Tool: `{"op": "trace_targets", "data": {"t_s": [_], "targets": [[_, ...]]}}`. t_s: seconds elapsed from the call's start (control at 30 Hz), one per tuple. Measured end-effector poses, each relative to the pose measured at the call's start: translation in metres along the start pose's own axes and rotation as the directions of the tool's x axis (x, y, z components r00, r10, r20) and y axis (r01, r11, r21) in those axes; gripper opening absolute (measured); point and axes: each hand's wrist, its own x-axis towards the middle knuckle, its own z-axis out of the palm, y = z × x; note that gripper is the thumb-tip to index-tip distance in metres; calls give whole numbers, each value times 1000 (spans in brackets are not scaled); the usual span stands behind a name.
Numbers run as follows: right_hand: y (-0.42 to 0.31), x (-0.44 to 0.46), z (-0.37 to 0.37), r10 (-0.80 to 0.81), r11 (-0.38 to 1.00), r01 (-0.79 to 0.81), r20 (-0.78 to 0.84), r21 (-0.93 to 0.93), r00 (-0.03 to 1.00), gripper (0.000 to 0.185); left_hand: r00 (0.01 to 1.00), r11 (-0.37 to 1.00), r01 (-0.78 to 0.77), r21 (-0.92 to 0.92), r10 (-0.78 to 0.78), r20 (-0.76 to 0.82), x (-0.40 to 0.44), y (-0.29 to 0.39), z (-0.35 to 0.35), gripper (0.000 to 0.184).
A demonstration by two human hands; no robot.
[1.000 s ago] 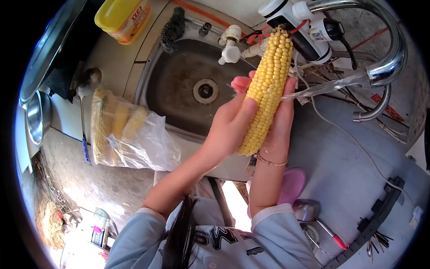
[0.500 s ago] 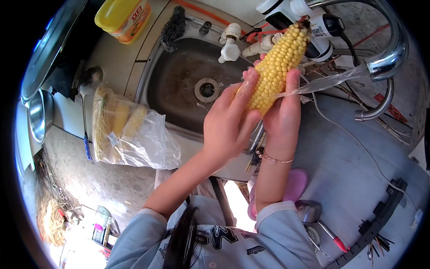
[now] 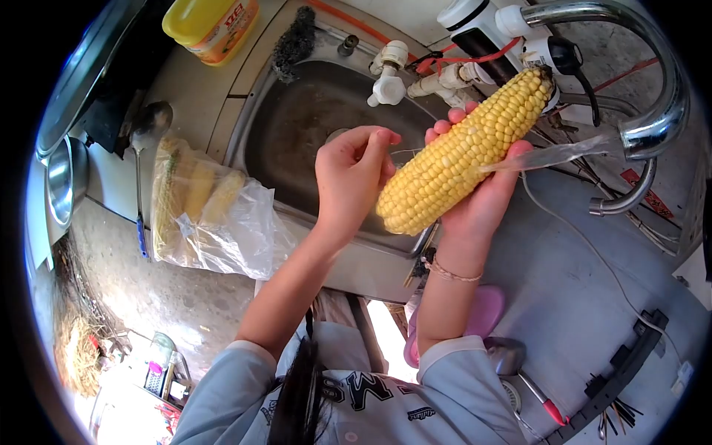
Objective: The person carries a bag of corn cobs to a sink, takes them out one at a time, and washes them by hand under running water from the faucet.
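Observation:
A peeled ear of corn (image 3: 461, 157) lies tilted in my right hand (image 3: 482, 194), whose fingers and thumb hold it from below and the sides. Water from the curved metal faucet (image 3: 644, 138) streams onto its kernels. My left hand (image 3: 350, 178) is apart from the corn, just left of its lower end, with the fingers curled in and the thumb pressed against them. Whether anything is pinched there is too small to make out. Below both hands is the metal sink (image 3: 293, 126), its drain partly hidden by my left hand.
A clear plastic bag (image 3: 241, 230) with more corn lies left of the sink, beside a ladle (image 3: 139, 174). A yellow tub (image 3: 211, 30) and a dark scrubber (image 3: 294, 44) are behind. White valves (image 3: 389, 74) stand at the sink's back edge. A cable (image 3: 593, 233) crosses the right surface.
My left hand has let go of the corn and drawn left, its fingers curling. My right hand has shifted the corn slightly right, so more of its lower end shows.

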Motion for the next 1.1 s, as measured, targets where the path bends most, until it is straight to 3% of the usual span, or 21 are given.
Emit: {"op": "trace_targets", "data": {"t_s": [0.07,0.13,0.17,0.2,0.27,0.3,0.43,0.5,0.53,0.6,0.63,0.77,0.83,0.87,0.93,1.07,1.1], "targets": [[0,2,0,-14,1000,14,-6,24,1000,56,1000,998,-1,-70,3,31,-5,2,-1,20],[0,2,0,-62,994,56,-66,-96,996,66,958,954,-259,-151,274,89,-11,4,5,24],[1,1,1,-61,994,55,-67,-96,996,66,890,923,-384,22,363,276,-10,0,-2,26],[3,0,3,-108,984,92,-105,-154,989,64,890,923,-383,22,363,275,-13,0,0,26],[5,-1,6,-154,969,123,-135,-214,979,63,867,838,-498,221,482,125,-24,1,12,30],[6,-2,9,-183,967,154,-133,-203,974,60,909,905,-417,81,414,58,-31,-3,16,32],[11,-4,12,-225,967,196,-181,-162,958,55,903,905,-426,-3,425,-59,-37,-7,27,26],[10,-3,11,-238,960,198,-209,-198,949,58,970,937,-241,-253,230,-73,-35,-2,28,17],[9,-3,11,-253,953,199,-239,-230,938,61,970,937,-242,-251,230,-75,-31,0,27,17],[8,-6,4,-242,967,222,-191,-124,951,64,996,952,-24,-306,-1,-84,-19,3,21,14],[8,-8,1,-237,971,237,-145,-18,961,67,996,959,-60,-276,41,-73,-13,3,18,13],[7,-9,-1,-288,956,280,-109,-89,951,71,994,976,-113,-188,111,-22,-20,7,15,15],[5,-9,-3,-313,946,319,-100,54,944,70,972,956,-217,-199,230,46,-23,11,14,16],[5,-8,-3,-313,946,319,-100,53,944,70,924,929,-365,-58,369,104,-22,6,13,16],[3,-9,0,-310,937,325,-123,125,943,69,755,745,-649,153,606,252,-24,14,16,15],[5,-9,2,-350,932,358,-115,58,930,70,804,818,-574,27,558,207,-24,8,21,13],[6,-9,3,-359,932,362,-137,-2,923,71,862,881,-468,-66,472,186,-24,7,22,12]]}}
